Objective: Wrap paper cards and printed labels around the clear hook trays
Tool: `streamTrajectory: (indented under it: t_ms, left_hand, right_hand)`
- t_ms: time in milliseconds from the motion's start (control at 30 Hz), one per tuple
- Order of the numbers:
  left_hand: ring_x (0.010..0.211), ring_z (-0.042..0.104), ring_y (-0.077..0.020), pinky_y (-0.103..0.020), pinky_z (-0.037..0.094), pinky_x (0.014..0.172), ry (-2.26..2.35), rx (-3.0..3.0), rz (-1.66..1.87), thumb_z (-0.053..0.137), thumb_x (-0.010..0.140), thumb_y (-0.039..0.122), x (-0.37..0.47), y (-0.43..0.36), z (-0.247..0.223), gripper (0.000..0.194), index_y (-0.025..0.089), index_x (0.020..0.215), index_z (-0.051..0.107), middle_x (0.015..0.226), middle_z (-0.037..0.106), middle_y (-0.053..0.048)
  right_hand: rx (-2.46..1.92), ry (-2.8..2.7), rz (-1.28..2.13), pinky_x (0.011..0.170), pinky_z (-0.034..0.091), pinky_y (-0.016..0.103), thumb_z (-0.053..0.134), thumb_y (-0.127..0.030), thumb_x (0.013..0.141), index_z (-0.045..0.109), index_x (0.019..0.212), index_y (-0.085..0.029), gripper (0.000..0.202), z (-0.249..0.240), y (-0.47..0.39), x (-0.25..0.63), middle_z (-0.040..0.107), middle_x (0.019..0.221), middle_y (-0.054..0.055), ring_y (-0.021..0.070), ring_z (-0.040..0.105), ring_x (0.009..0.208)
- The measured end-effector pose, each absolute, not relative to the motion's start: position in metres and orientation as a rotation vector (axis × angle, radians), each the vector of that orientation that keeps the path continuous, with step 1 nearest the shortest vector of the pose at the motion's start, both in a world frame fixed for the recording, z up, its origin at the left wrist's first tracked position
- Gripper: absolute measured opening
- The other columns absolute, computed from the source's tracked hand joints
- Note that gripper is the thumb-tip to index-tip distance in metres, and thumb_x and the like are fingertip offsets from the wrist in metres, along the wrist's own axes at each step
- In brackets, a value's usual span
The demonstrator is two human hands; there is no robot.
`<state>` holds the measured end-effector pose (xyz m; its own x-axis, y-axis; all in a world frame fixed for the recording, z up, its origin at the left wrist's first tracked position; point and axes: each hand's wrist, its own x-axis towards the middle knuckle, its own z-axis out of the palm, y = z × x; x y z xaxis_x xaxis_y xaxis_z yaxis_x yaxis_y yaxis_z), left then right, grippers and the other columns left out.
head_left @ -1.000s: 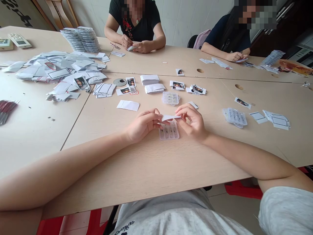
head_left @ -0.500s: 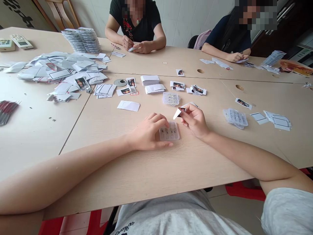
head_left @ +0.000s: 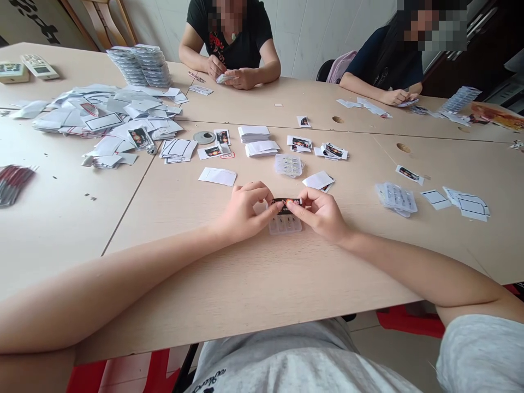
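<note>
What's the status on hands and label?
Both hands, left and right, on dark label. Label over clear case. Nothing visibly blocking.

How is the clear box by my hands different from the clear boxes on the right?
The near box has a dark label held over its far part; the right-hand boxes show none. The left hand and right hand are at the near box; no hand touches the right-hand boxes. All are see-through.

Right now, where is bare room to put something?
Bare tabletop lies between the clear case under the black label and near edge, and between the right hand and stacked cases. Crowded: left, at the white card heap.
</note>
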<state>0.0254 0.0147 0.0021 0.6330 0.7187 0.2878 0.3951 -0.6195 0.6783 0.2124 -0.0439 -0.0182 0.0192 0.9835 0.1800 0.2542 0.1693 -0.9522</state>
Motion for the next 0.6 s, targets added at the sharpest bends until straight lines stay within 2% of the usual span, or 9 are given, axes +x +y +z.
streamTrajectory:
  t_ms: [100, 300, 467, 600]
  left_hand:
    - [0.073, 0.051, -0.0157, -0.030, 0.039, 0.072, 0.826, 2.203, 0.757, 0.049, 0.087, 0.042, 0.025, 0.017, 0.002, 0.030, 0.017, 0.071, 0.053, 0.079, 0.057, -0.005]
    - [0.083, 0.054, -0.0175, -0.032, 0.039, 0.080, 0.775, 2.331, 0.798, 0.049, 0.088, 0.039, 0.023, 0.014, 0.001, 0.025, 0.018, 0.075, 0.054, 0.084, 0.059, -0.005]
    - [0.083, 0.054, -0.0175, -0.032, 0.038, 0.081, 0.732, 2.326, 0.803, 0.049, 0.088, 0.038, 0.022, 0.015, 0.001, 0.025, 0.018, 0.074, 0.055, 0.085, 0.059, -0.005]
    - [0.086, 0.055, -0.0179, -0.033, 0.037, 0.083, 0.703, 2.328, 0.784, 0.048, 0.089, 0.039, 0.021, 0.016, 0.000, 0.026, 0.018, 0.076, 0.056, 0.086, 0.060, -0.005]
  right_hand:
    - [-1.287, -1.400, 0.903, 0.053, 0.032, 0.025, 0.067, -0.042, 0.077, 0.049, 0.071, -0.020, 0.029, -0.018, -0.041, 0.215, 0.044, 0.064, -0.004, 0.0091, 0.039, 0.057]
    - [-1.276, -1.349, 0.968, 0.057, 0.035, 0.025, 0.068, -0.043, 0.075, 0.054, 0.075, -0.018, 0.029, -0.021, -0.035, 0.220, 0.050, 0.067, -0.003, 0.0087, 0.043, 0.059]
    - [-1.264, -1.302, 0.993, 0.057, 0.037, 0.025, 0.072, -0.042, 0.071, 0.057, 0.084, -0.019, 0.031, -0.024, -0.032, 0.222, 0.057, 0.073, -0.001, 0.0100, 0.048, 0.062]
    - [-1.297, -1.435, 0.988, 0.053, 0.033, 0.025, 0.066, -0.042, 0.077, 0.060, 0.079, -0.018, 0.025, -0.021, -0.031, 0.226, 0.056, 0.068, -0.001, 0.0094, 0.044, 0.057]
